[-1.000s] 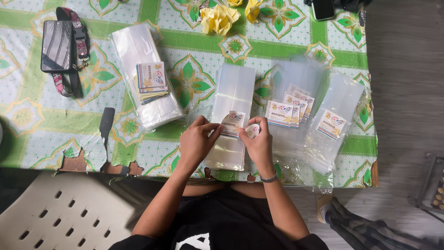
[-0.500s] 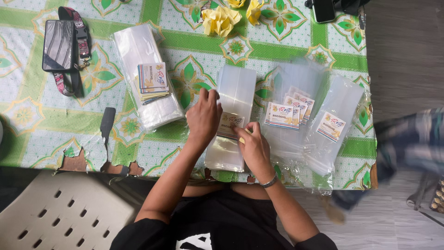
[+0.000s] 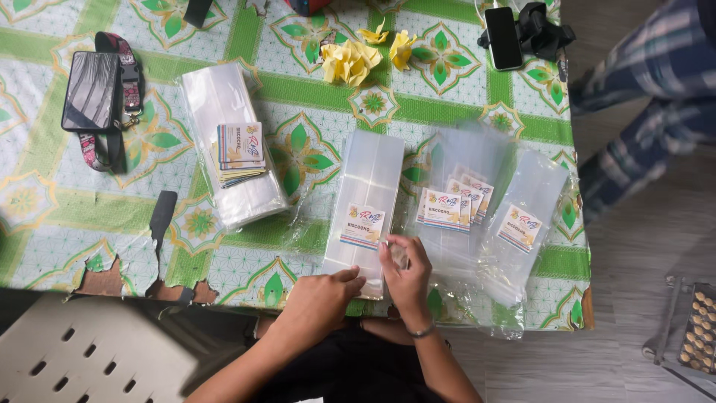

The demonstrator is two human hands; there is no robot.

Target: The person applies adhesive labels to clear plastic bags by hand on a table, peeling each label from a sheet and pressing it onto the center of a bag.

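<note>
A clear plastic bag (image 3: 368, 192) with a printed label (image 3: 363, 226) near its lower end lies flat in front of me on the green patterned tablecloth (image 3: 45, 216). My left hand (image 3: 319, 301) rests at the bag's bottom edge by the table's near side. My right hand (image 3: 404, 270) pinches the bag's lower right corner, fingers curled. To the right lie more labelled clear bags (image 3: 470, 201), fanned out. A stack of unlabelled bags (image 3: 224, 104) with a pile of labels (image 3: 240, 151) on top sits to the left.
A black pouch with a patterned strap (image 3: 97, 93) lies at far left, a dark flat tool (image 3: 161, 216) near the torn cloth edge. Yellow paper scraps (image 3: 350, 60) and a black phone (image 3: 503, 37) are at the back. Another person's checked leg (image 3: 641, 104) stands right. A tray (image 3: 697, 328) sits on the floor.
My left hand has drawn back from the middle of the bag to its bottom edge. The label now shows uncovered on the bag. The person at right has stepped closer.
</note>
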